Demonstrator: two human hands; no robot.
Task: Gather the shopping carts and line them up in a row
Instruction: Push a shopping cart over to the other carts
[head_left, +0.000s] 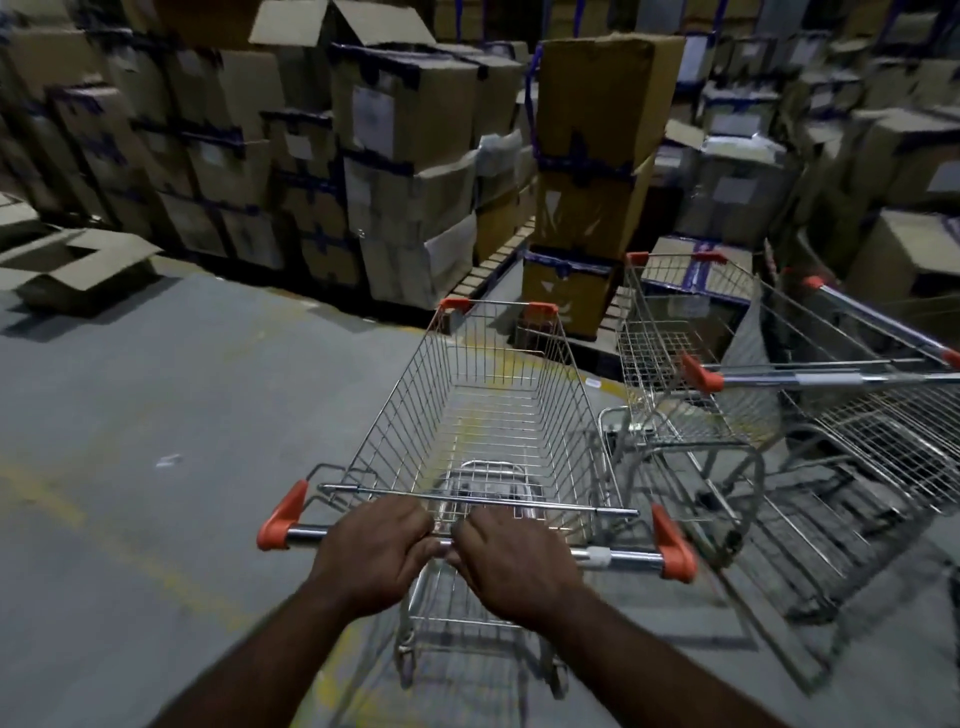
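Head view: I see both hands wrapped over the chrome handle bar (618, 557) of a wire shopping cart (483, 415) directly ahead of me. My left hand (374, 556) and right hand (511, 566) sit side by side at the middle of the bar, knuckles nearly touching, fingers curled over it — a firm grasp on both sides. Orange end caps mark each end of the bar. The cart's basket is empty and points away from me toward stacked cardboard boxes (400, 171).

To the right stand two more carts (685, 353), close together, one apparently pushed partly into the other — I cannot tell how far. Their orange-capped handles run off toward the right edge. My cart stands just beside them, angled slightly apart.

The grey floor (156, 415) carries faded yellow lines, and an opened box (78, 265) lies at the left.
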